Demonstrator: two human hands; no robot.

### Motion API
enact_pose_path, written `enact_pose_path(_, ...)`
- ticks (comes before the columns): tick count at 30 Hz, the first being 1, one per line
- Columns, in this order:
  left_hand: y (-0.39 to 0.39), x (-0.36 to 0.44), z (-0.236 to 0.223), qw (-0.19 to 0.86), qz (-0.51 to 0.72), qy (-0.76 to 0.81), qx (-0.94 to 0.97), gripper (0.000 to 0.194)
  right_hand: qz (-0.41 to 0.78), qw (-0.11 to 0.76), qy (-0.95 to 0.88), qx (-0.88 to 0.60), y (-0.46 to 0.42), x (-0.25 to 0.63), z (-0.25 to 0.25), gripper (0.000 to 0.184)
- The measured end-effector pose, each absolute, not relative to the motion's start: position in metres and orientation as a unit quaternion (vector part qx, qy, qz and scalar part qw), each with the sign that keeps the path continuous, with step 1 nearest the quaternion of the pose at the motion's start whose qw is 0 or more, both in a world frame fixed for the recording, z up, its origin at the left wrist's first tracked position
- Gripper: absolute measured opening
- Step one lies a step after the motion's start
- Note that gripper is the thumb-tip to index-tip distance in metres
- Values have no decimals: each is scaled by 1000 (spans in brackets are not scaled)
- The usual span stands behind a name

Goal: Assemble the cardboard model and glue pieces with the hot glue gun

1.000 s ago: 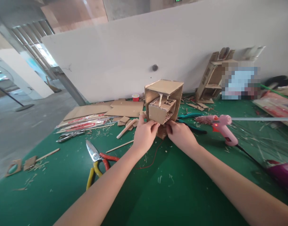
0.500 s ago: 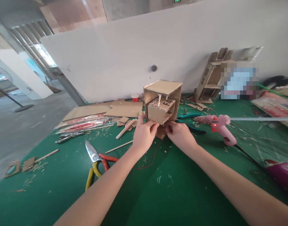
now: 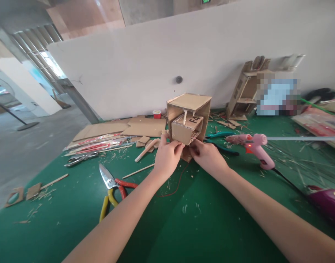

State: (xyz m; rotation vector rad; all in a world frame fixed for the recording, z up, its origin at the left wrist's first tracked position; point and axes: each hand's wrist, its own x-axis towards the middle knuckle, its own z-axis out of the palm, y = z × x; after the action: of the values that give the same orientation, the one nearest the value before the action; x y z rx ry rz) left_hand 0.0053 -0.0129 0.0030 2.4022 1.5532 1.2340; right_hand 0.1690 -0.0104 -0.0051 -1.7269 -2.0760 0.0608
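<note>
An open-fronted cardboard box (image 3: 196, 102) stands upright on the green table, with a smaller cardboard compartment (image 3: 181, 132) inside it. My left hand (image 3: 167, 157) is closed around the box's lower left side, its thumb under the compartment. At the lower right front my right hand (image 3: 208, 155) pinches with its fingertips; what they hold is hidden. A small cardboard flap (image 3: 186, 155) shows between the hands. From just below it a thin red wire (image 3: 180, 179) trails down onto the table.
Red-and-yellow-handled shears (image 3: 112, 186) lie left of my forearm. A pink glue gun (image 3: 259, 148), its light on, rests at right beside teal-handled pliers (image 3: 225, 148). Cardboard sheets (image 3: 145, 126), wooden sticks and scraps lie behind. A taller cardboard structure (image 3: 243, 91) leans near the wall.
My right hand's fingertips have shifted slightly left, further in under the compartment. My left hand and the box have hardly moved.
</note>
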Motion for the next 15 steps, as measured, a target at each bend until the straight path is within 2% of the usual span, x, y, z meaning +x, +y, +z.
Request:
enact_pose_path(9, -14, 6, 4, 13, 387, 504, 772, 18, 29, 190, -756, -626, -13, 167, -2, 24)
enact_pose_path(15, -14, 5, 3, 7, 389, 505, 771, 17, 25, 202, -742, -638, -12, 168, -3, 32)
